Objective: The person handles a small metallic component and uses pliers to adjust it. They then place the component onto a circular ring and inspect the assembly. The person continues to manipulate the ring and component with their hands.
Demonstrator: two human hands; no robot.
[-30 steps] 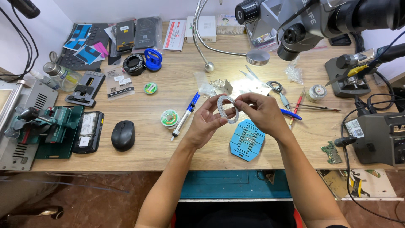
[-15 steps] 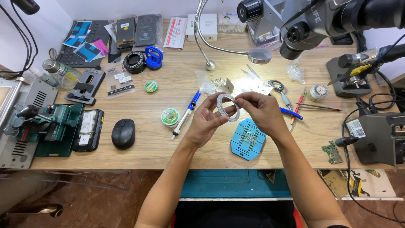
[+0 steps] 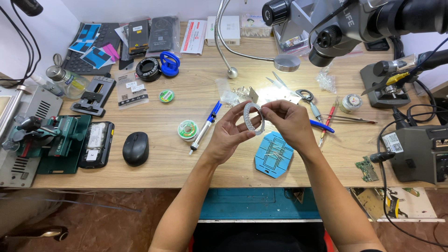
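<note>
Bracelet-like ring: you hold this item between both hands above the wooden workbench, near the middle of its width. It is a pale silver-grey band with a fine studded or beaded texture on its outer face, forming a closed loop that stands nearly upright, its opening turned partly toward you. You can see the bench surface through the loop.

Proceeding from largest to smallest:

1. Workbench: it carries all surrounding equipment. A microscope head overhangs its far right area.
2. Grey station unit: it sits at the right edge, with cables running to it.
3. Green clamp fixture: it stands at the left edge, well apart from your hands.
4. Blue octagonal work mat: it lies flat just below your right hand.
5. Black computer mouse: it rests left of your left forearm.
6. Left hand: fingers clasp the near-left side of the ring, thumb toward the top.
7. Right hand: fingertips pinch the right side of the ring near its upper edge.
8. Solder wick spool: it lies just left of the blue-handled tool, near your left hand.
</note>
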